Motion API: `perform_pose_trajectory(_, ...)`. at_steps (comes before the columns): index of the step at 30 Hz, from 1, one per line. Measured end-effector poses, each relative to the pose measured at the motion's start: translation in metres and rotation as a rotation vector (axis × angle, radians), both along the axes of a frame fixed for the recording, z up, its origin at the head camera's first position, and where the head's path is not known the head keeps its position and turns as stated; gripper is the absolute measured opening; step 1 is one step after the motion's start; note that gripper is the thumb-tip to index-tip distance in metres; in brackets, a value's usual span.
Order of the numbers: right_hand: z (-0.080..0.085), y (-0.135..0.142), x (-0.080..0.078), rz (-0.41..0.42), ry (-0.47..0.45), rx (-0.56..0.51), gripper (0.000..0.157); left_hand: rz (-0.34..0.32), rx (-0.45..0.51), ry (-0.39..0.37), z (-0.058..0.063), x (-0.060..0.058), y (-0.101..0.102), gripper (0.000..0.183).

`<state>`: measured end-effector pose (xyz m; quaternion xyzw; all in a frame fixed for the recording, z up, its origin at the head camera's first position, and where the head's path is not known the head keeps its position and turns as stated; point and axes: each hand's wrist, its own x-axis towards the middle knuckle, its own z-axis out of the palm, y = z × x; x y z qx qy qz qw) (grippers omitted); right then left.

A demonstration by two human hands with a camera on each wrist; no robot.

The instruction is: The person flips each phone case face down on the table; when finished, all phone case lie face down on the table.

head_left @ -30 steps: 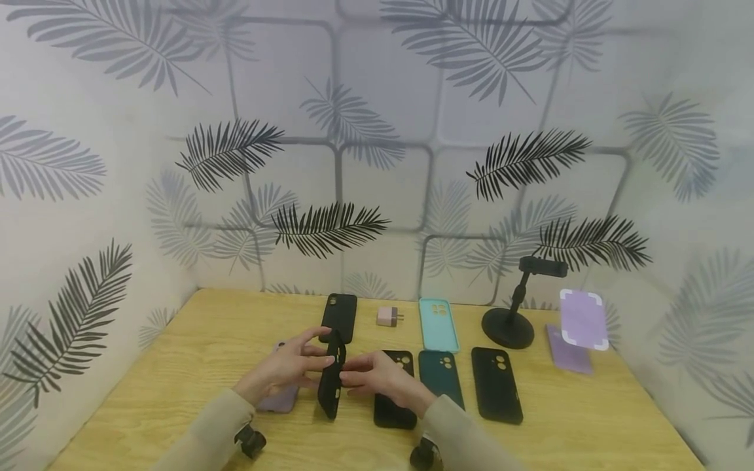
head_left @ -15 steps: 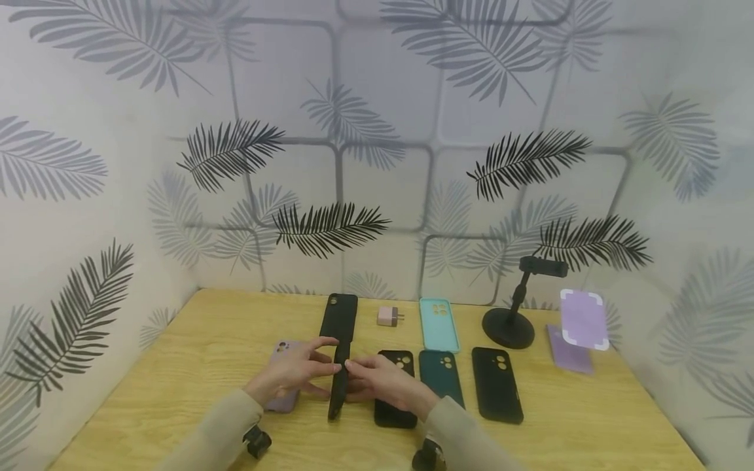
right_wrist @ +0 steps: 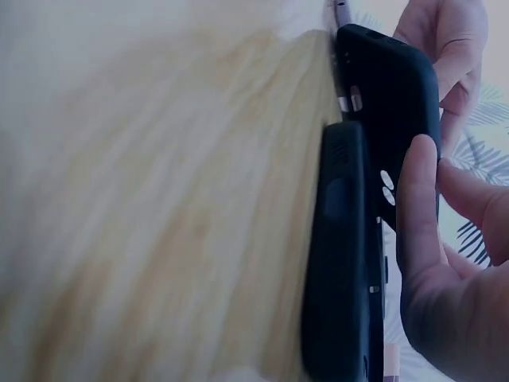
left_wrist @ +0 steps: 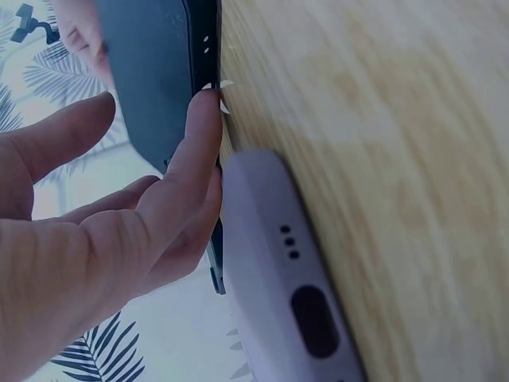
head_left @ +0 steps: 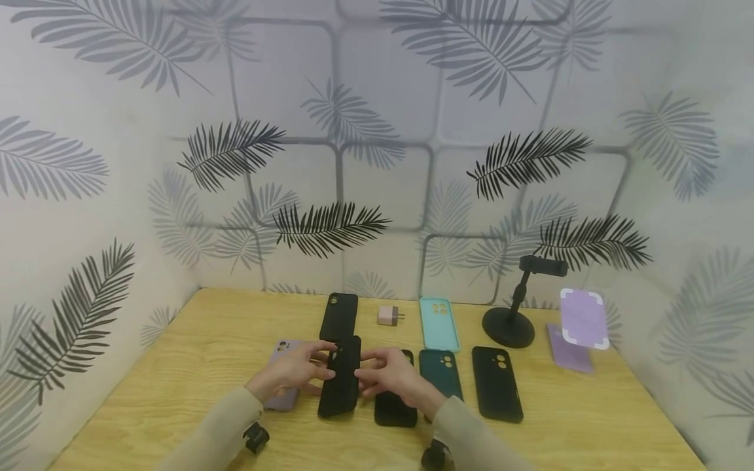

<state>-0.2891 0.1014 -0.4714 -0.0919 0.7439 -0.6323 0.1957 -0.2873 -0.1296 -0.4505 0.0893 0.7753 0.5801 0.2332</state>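
A black phone case (head_left: pixel 343 386) is tilted up between my hands, its broad face toward the head camera. My left hand (head_left: pixel 294 367) pinches its left edge; in the left wrist view a fingertip lies on the side wall by small holes. From the other side my right hand (head_left: pixel 391 374) pinches the right edge, a finger behind and the thumb in front in the right wrist view. A purple phone case (head_left: pixel 284 400) lies partly hidden under the left hand. Below the right hand lies another black phone case (head_left: pixel 396 412), its upper part covered.
Behind the held case lies a black phone case (head_left: pixel 338 315), beside a pink charger plug (head_left: pixel 387 316). A turquoise case (head_left: pixel 439 327), dark teal case (head_left: pixel 440 373) and black case (head_left: pixel 496 389) lie rightward. A black stand (head_left: pixel 510 327) and purple stand (head_left: pixel 583 320) stand farther right.
The held black phone case has turned from edge-on to showing its broad face. My right hand has shifted slightly right, while the left stays on the left edge.
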Motion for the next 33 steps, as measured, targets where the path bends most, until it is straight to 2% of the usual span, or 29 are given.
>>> perform_pose_trajectory(9,0.000,0.003,0.001,0.013,0.046,0.097,0.050,0.000,-0.025,0.013,-0.001,-0.004,-0.003,0.059)
perform_pose_trajectory(21,0.004,0.004,0.001,0.056,0.046,0.149,0.037,0.027,-0.077,0.037,0.001,-0.003,-0.004,0.063)
perform_pose_trajectory(28,0.004,0.013,-0.001,0.083,0.068,0.125,0.036,0.031,-0.156,0.116,0.003,-0.002,-0.004,0.059)
perform_pose_trajectory(33,0.008,0.026,-0.001,0.069,0.068,0.124,0.035,0.053,-0.146,0.177,0.004,-0.004,0.003,0.052)
